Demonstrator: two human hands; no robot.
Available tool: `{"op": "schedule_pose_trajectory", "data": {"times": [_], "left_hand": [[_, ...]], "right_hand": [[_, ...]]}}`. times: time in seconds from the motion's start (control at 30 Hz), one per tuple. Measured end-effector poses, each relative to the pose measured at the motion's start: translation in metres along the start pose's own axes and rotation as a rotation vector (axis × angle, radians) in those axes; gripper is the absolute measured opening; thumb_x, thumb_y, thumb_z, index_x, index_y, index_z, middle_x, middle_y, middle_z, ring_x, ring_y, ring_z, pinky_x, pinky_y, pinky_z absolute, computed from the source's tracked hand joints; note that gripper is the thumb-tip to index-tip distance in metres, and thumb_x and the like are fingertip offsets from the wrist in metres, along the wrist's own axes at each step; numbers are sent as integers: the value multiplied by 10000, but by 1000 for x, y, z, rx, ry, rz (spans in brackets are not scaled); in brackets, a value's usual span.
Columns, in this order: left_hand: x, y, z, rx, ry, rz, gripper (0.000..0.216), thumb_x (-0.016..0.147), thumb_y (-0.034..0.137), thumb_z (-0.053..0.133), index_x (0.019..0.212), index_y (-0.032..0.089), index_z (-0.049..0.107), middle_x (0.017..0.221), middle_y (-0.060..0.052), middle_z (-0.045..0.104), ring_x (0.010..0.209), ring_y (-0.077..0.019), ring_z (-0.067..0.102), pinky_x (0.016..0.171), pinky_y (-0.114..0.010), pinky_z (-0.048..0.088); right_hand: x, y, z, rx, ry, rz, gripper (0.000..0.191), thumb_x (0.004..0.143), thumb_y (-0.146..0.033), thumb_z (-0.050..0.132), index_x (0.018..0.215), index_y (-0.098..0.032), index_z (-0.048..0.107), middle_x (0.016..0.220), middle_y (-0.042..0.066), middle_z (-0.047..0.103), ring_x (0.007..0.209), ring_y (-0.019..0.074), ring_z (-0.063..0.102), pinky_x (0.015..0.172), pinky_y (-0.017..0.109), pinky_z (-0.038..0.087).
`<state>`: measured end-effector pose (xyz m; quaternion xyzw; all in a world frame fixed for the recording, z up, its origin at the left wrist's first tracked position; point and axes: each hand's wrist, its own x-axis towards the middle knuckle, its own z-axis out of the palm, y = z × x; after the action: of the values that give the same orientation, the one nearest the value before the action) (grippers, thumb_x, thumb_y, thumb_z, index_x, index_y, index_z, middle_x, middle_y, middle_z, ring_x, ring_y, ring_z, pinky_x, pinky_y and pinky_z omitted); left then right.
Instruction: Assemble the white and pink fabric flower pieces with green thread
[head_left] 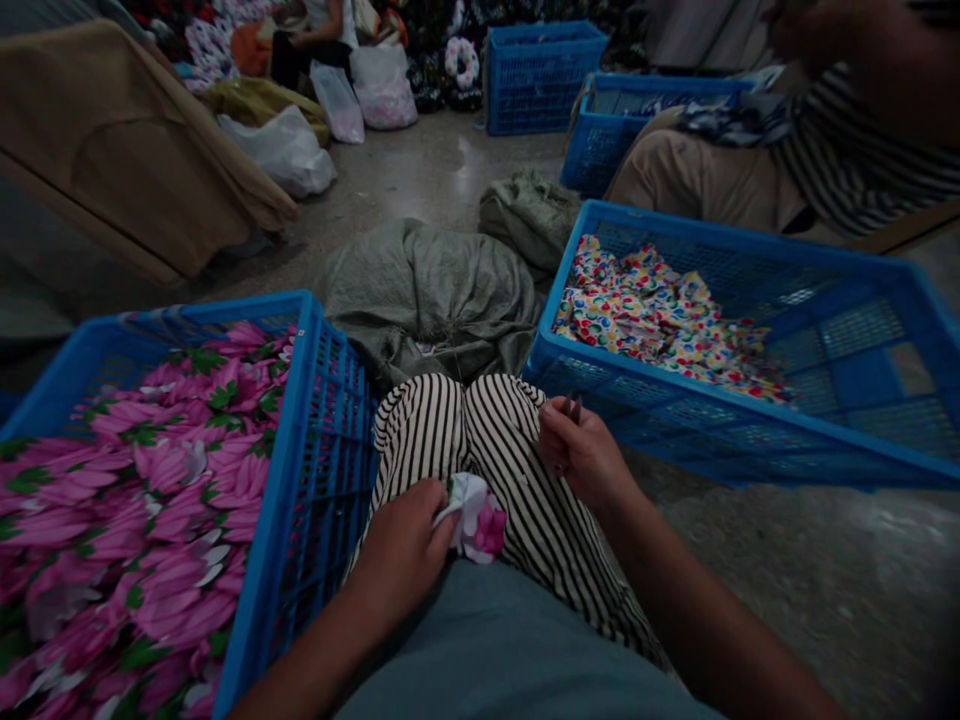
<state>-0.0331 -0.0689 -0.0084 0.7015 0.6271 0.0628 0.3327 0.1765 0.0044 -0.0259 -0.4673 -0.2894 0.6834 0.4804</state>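
Note:
My left hand (401, 550) rests on my lap, fingers closed on a small piece of white and pink flowered fabric (478, 515) that lies on my striped trousers (487, 440). My right hand (581, 450) is raised a little over my right knee, fingers pinched on a small thin dark tool (574, 405) that sticks up between them; I cannot make out what it is. A blue plastic crate (300, 470) full of pink flowered fabric pieces (135, 520) stands close at my left.
A second blue crate (750, 440) at my right holds colourful dotted fabric (660, 320). Grey sacks (427, 290) lie on the concrete floor ahead. A seated person in a striped top (847, 150) is at the far right, with more blue crates (540, 70) and plastic bags (285, 150) behind.

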Motion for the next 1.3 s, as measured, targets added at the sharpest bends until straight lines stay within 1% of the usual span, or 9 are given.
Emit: {"op": "schedule_pose_trajectory", "data": {"times": [0.27, 0.4, 0.53, 0.63, 0.73, 0.8, 0.97, 1.2, 1.3], "left_hand": [[8, 20, -30, -701, -2, 26, 189, 742, 189, 563, 924, 198, 514, 867, 2, 565, 836, -154, 525, 746, -246, 393], [19, 26, -24, -1102, -29, -120, 216, 695, 297, 647, 831, 164, 546, 709, 14, 576, 625, -123, 528, 571, -218, 401], [22, 36, -20, -1440, 120, -227, 273, 656, 334, 688, 773, 182, 494, 608, 39, 576, 502, -98, 505, 488, -199, 397], [26, 38, -24, -1389, 209, -208, 273, 664, 357, 674, 774, 198, 482, 569, 51, 568, 460, -98, 488, 450, -193, 388], [41, 25, -38, -1082, 278, -111, 197, 694, 354, 626, 740, 188, 531, 604, 33, 569, 525, -111, 501, 482, -196, 387], [57, 12, -53, -855, 328, -70, 169, 675, 324, 623, 671, 171, 552, 623, 17, 563, 571, -120, 502, 493, -194, 372], [82, 2, -80, -841, 222, -27, 190, 708, 351, 596, 704, 170, 541, 573, 47, 527, 494, -93, 448, 461, -183, 329], [72, 35, -49, -1120, 35, -11, 192, 727, 357, 606, 761, 178, 548, 609, 43, 564, 513, -97, 493, 495, -195, 363], [69, 39, -44, -1151, 0, 0, 190, 724, 344, 617, 762, 174, 541, 602, 41, 562, 504, -93, 488, 485, -190, 362]], "right_hand": [[-20, -6, 26, -281, -445, -39, 329, 671, -405, 680, 879, -167, 589, 782, 13, 594, 636, 108, 514, 559, 219, 400], [-25, -5, 38, -272, -381, -31, 270, 711, -419, 643, 736, -159, 571, 624, -25, 528, 544, 90, 455, 510, 210, 350], [-13, -5, 35, -370, -268, -122, 212, 718, -358, 630, 671, -162, 567, 590, -19, 531, 549, 107, 458, 528, 226, 359], [4, -8, 19, -455, 25, -257, 175, 741, -303, 599, 634, -176, 545, 553, -28, 507, 539, 114, 448, 529, 230, 354], [14, -16, 0, -474, 213, -323, 194, 772, -341, 569, 657, -188, 536, 547, -36, 480, 506, 114, 419, 486, 231, 329], [14, -21, -8, -551, 198, -332, 225, 782, -356, 556, 638, -186, 535, 553, -29, 490, 512, 117, 422, 487, 233, 327], [7, -21, 2, -654, 78, -357, 210, 781, -330, 537, 634, -181, 540, 598, -12, 512, 584, 135, 459, 554, 249, 354], [-3, -25, 40, -510, -130, -410, 147, 746, -329, 586, 795, -194, 553, 660, -27, 477, 523, 99, 395, 488, 227, 315], [-1, -29, 48, -472, -174, -411, 291, 699, -304, 643, 952, -208, 537, 665, -44, 437, 527, 92, 382, 483, 214, 308]]}}
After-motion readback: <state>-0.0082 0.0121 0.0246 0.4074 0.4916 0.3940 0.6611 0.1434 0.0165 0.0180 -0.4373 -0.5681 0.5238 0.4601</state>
